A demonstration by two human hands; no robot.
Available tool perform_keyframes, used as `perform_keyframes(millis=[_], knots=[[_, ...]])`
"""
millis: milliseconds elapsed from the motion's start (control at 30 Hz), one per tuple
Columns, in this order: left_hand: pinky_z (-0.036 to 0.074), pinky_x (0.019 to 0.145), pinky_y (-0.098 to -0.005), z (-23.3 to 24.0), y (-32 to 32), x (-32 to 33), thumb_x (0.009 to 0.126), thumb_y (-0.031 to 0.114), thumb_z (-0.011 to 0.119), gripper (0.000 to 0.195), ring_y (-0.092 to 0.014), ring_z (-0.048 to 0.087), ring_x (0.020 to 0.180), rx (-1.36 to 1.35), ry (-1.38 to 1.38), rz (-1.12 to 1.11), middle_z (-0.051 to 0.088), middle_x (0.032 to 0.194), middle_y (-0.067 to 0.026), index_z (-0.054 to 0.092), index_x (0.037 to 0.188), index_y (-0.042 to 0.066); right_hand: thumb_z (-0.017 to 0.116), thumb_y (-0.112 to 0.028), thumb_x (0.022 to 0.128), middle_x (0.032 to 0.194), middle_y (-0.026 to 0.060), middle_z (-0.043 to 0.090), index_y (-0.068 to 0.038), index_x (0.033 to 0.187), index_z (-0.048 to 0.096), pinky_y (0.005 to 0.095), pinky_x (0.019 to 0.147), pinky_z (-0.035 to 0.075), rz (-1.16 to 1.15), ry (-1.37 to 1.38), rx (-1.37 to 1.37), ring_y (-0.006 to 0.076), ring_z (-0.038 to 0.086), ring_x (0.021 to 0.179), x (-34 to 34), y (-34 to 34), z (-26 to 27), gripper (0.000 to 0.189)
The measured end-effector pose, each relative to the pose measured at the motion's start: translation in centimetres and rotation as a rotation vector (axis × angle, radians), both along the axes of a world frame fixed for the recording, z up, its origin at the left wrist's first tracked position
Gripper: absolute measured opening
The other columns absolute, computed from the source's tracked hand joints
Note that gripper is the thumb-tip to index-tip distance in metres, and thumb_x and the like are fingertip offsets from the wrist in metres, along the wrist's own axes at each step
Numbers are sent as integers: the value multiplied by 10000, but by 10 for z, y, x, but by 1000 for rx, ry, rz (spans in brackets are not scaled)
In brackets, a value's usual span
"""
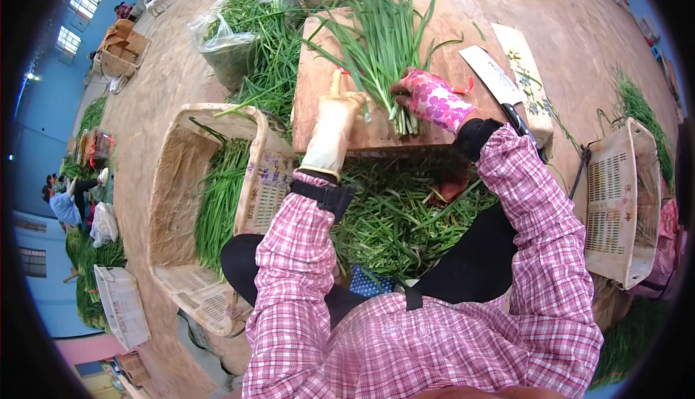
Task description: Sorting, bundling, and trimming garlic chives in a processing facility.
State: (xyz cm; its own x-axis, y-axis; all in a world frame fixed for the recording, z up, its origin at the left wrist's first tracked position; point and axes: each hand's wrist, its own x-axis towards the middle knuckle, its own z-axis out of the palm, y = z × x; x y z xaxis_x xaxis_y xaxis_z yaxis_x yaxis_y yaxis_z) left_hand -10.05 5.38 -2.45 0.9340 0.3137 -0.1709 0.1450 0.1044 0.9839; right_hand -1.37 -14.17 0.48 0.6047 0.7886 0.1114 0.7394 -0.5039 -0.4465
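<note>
A bunch of garlic chives point(388, 35) lies on a wooden board point(320, 35), pale stem ends towards me. My right hand point(431, 97), in a pink flowered glove with bare fingertips, grips the bunch near its stems. My left hand point(339, 105), in a cream rubber glove, is just left of the stems with its index finger stretched out; whether it pinches anything is unclear. A red tie strip point(464, 86) shows right of the bunch, and a bit of red shows by my left fingertip. The bunch hides what lies between them.
A cleaver point(491, 76) lies right of the board, by a long pale block point(524, 78). Loose chives point(271, 46) and a plastic bag point(228, 46) are at the back left. Plastic crates point(174, 192) flank me, one holding chives. Leaf trimmings point(402, 220) lie between my legs.
</note>
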Motion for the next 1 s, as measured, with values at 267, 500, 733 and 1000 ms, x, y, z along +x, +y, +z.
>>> perform_keyframes(millis=[267, 500, 733, 1000], knots=[[556, 631, -257, 59, -9, -126, 912, 79, 608, 566, -150, 658, 745, -221, 28, -120, 681, 924, -89, 394, 1437, 86, 643, -155, 853, 979, 150, 640, -57, 1042, 681, 403, 841, 504, 23, 12, 69, 322, 628, 960, -1, 0, 5, 217], [535, 677, -216, 50, 12, -99, 923, 82, 591, 311, -79, 649, 743, 335, 59, -144, 722, 947, -48, 629, 1230, 108, 601, -267, 908, 849, 77, 701, -38, 1090, 670, 339, 773, 508, -484, 534, 323, 208, 665, 810, 16, -27, 13, 301], [547, 609, -242, 31, -24, 13, 892, 83, 658, 636, -156, 656, 713, 142, 217, -113, 675, 974, -116, 337, 1432, -14, 672, -239, 850, 807, 175, 688, 34, 1120, 638, 342, 652, 536, -499, 523, 259, 240, 681, 698, -1, -21, -13, 386], [534, 568, -225, 30, -45, 3, 851, 63, 692, 579, -112, 636, 680, 451, 176, -92, 670, 827, -45, 467, 1384, 92, 590, -137, 929, 785, 98, 664, 23, 1253, 536, 311, 527, 501, -518, 1039, 526, 184, 635, 621, 1, -35, -23, 366]])
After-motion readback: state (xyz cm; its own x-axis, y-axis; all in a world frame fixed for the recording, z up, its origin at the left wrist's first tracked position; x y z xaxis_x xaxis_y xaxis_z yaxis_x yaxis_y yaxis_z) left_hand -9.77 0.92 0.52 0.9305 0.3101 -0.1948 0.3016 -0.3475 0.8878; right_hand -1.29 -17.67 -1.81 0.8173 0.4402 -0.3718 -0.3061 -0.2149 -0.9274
